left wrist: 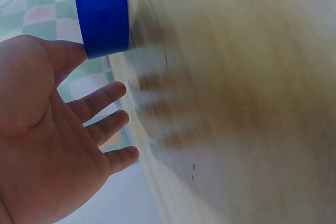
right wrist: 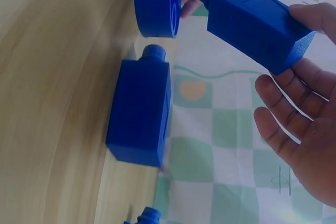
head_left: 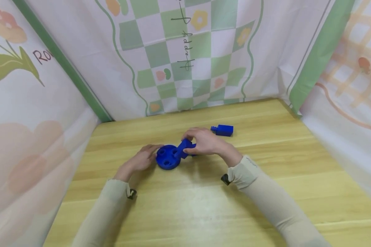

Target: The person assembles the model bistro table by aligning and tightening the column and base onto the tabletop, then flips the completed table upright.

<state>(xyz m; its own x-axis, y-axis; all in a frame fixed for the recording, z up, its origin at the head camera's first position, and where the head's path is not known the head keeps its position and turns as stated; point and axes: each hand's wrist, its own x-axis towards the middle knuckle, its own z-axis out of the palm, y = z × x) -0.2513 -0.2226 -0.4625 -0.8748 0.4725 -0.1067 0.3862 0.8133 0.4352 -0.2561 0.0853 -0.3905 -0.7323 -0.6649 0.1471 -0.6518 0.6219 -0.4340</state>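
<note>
Head view: near frame center, the right hand (head_left: 204, 141) pinches a blue block (head_left: 184, 148) beside the round base (head_left: 164, 164), which the left hand (head_left: 142, 158) touches. Left wrist view: three fingers (left wrist: 106, 127) extend; base at upper left. Right wrist view: second block (right wrist: 137, 111) at center left.

The round socketed base (head_left: 168, 156) and threaded-neck blocks (right wrist: 137, 111) look like smooth plastic. The tabletop (head_left: 188, 212) is softly glossy wood grain; the sleeves (head_left: 266, 193), matt cloth.

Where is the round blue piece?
In the head view, the round blue piece lies just left of centre, between the left hand and the block in the right hand.
</note>
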